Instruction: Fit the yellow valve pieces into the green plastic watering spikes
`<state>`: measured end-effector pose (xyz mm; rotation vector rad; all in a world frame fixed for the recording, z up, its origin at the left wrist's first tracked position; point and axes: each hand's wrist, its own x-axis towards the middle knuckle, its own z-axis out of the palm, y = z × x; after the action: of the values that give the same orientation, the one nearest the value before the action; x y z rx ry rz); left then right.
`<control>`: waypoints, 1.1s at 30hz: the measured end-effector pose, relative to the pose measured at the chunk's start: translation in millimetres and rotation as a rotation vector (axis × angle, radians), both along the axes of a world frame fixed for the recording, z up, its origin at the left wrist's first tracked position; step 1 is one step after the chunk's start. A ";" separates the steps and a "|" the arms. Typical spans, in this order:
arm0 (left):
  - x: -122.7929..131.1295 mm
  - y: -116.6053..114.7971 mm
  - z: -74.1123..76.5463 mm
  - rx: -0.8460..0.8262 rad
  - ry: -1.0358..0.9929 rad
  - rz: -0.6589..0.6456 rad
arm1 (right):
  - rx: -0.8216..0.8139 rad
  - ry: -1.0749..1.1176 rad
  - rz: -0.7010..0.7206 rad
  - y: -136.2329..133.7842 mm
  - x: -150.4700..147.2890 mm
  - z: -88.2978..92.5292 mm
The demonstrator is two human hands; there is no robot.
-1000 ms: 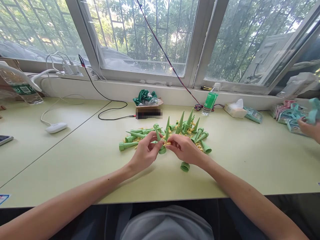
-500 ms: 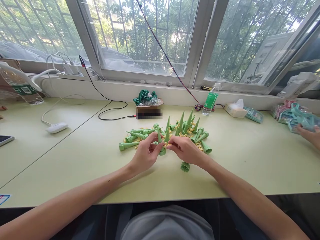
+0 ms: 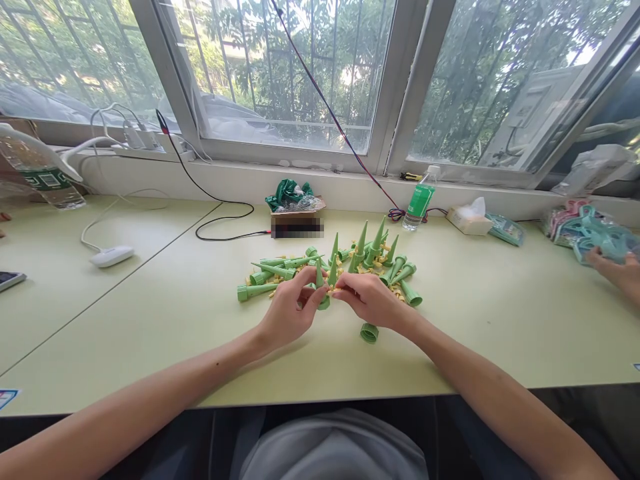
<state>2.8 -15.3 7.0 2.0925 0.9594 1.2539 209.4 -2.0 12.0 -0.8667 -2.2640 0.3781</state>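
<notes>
My left hand point(image 3: 289, 308) is closed around a green plastic watering spike point(image 3: 319, 273), its point upward. From the other side my right hand point(image 3: 371, 300) pinches a small yellow valve piece point(image 3: 331, 291) against the spike's side; the fingertips partly hide it. Behind both hands lies a pile of similar green spikes point(image 3: 273, 274), some standing upright and others on their sides, with small yellow pieces scattered among them. A loose green cap point(image 3: 369, 333) rests on the table below my right wrist.
A box with green plastic wrapping point(image 3: 295, 199) stands at the back, near a green-labelled bottle point(image 3: 420, 200) and a tissue box point(image 3: 470, 219). A white device point(image 3: 113, 257) lies left. At far right, another person's hand point(image 3: 617, 270) touches light-blue packaged items point(image 3: 597, 233).
My hands stay almost in place, with the right fingers still at the yellow piece. The whole view has shifted very slightly.
</notes>
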 end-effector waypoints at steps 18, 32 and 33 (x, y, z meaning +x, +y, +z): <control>-1.0 1.3 -0.1 0.055 0.038 0.007 | -0.035 -0.041 0.001 2.7 -0.5 -1.6; 3.1 -1.4 0.5 0.036 0.157 0.004 | 0.062 0.151 0.006 -5.2 -1.1 8.7; 3.0 -1.4 0.0 0.037 0.164 0.006 | 0.078 0.165 0.007 -5.3 -1.9 7.8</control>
<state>5.8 -16.7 7.0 2.2507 1.0206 1.1239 207.6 -7.3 19.8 -0.7600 -2.1153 0.3490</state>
